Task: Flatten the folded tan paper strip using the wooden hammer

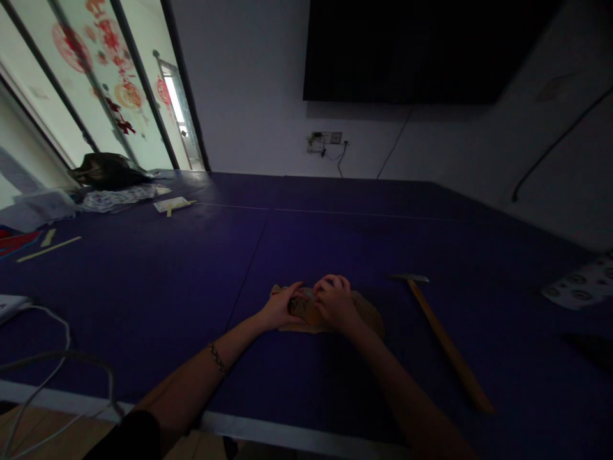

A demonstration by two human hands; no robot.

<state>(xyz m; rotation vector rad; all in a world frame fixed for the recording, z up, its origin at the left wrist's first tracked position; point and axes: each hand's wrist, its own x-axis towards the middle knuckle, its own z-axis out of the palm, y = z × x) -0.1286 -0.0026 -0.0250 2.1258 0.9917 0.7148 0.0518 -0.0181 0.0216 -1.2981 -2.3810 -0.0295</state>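
Note:
A crumpled brown piece, like paper or a bag (368, 311), lies on the blue-purple table near its front edge. On its left part rests my left hand (283, 308), thumb and fingers apart in a curve around something dark that is too dim to make out. My right hand (334, 300) is over the middle of the brown piece, its fingers bent and pressed together; what they hold, if anything, is hidden. To the right lies a hammer with a wooden handle (450, 348) and a thin metal head.
White cables (67, 332) run from a power strip (12, 306) at the left edge. Yellowish strips (49, 249), a white pad (171, 204), plastic wrap and a dark bag (109, 171) lie at the back left. A patterned roll (582, 281) lies far right.

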